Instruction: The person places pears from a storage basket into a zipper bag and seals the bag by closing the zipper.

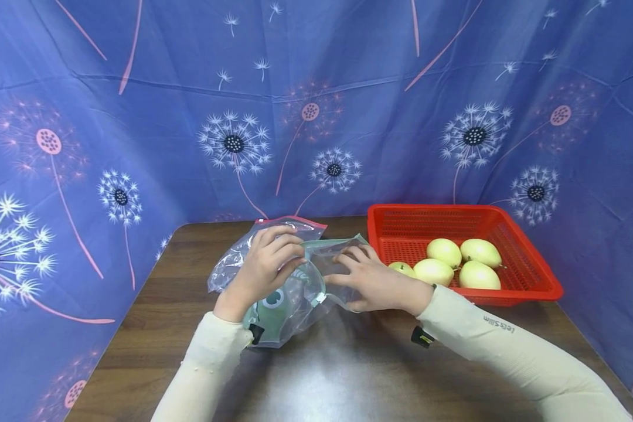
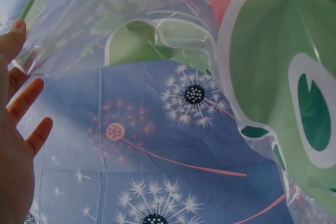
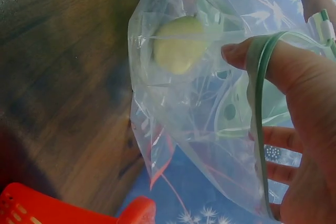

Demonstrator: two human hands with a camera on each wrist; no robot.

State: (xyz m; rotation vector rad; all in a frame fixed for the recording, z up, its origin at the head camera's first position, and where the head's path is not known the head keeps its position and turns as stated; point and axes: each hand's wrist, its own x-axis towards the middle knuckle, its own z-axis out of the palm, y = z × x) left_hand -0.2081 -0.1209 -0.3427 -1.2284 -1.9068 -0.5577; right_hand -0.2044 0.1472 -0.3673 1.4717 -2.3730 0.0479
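A clear zip bag [image 1: 300, 319] with a green zip strip and a green cartoon print lies between the two hands. My left hand [image 1: 264, 264] pinches the bag's rim between thumb and forefinger; its other fingers stand apart in the left wrist view. On the opposite side, my right hand [image 1: 382, 284] holds the green rim [image 3: 257, 108], thumb across the strip and fingers spread behind it. The mouth gapes between the hands, with the white slider [image 1: 320, 298] at the near edge. Through the plastic, a pale yellow-green fruit [image 3: 178, 45] shows in the right wrist view.
A second clear bag with a red zip strip [image 1: 295, 219] lies behind the left hand. At the right stands a red perforated basket [image 1: 527, 258] with several pale yellow-green fruits [image 1: 444, 253]. A blue dandelion-patterned cloth [image 1: 348, 70] hangs behind the wooden table [image 1: 153, 328].
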